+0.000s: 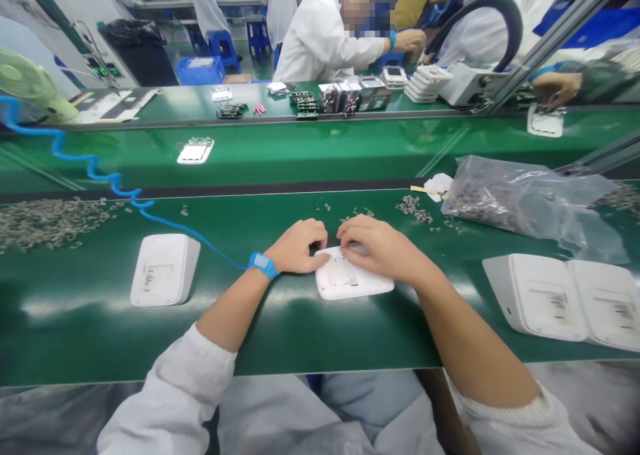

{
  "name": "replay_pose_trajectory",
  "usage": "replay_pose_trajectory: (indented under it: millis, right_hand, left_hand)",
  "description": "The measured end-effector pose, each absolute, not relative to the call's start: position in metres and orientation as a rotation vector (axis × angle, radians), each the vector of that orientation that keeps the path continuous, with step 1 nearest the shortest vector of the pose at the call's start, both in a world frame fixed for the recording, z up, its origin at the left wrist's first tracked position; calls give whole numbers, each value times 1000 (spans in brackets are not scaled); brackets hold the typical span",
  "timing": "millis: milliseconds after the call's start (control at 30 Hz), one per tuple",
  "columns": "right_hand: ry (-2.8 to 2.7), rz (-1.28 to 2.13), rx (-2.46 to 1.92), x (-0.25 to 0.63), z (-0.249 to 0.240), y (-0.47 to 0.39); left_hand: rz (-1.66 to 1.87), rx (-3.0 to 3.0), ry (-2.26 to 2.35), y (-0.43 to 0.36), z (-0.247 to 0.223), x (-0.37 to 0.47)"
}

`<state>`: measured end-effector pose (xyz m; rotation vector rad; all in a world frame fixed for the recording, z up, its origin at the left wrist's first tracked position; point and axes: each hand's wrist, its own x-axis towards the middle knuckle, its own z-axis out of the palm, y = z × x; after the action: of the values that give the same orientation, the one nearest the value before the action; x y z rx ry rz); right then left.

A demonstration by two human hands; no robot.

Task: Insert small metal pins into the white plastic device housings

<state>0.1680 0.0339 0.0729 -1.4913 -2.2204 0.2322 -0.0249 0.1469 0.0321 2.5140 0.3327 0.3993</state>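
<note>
A white plastic housing (357, 283) with a recessed compartment lies on the green bench in front of me. My left hand (301, 247) is at its left end, thumb resting on the top face and fingers curled by the far edge. Over the far right part of the housing, my right hand (374, 247) has its fingers bent together in a pinch. Whatever these fingertips may hold is hidden. A blue wrist strap (264, 265) circles my left wrist, with a coiled blue cord (117, 183) running from it. Small metal parts (415, 207) lie loose just beyond my hands.
One more white housing (163, 271) stands at left, two others (547, 301) at right. A metal-parts pile (55, 221) lies far left; a clear bag (510, 198) of parts sits right. Across the belt (300, 151), carrying a white panel (196, 151), a co-worker (320, 35) is at work.
</note>
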Motion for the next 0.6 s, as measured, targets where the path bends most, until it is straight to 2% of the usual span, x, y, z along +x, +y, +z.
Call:
replay_pose_trajectory:
  millis: [367,600]
  right_hand:
    - [-2448,61,-1444,151,65,33]
    - [-2310,271,-1551,156,69,32]
  left_hand:
    - [352,2519,375,147,31,-25]
    - [374,2562,424,140,35,-23]
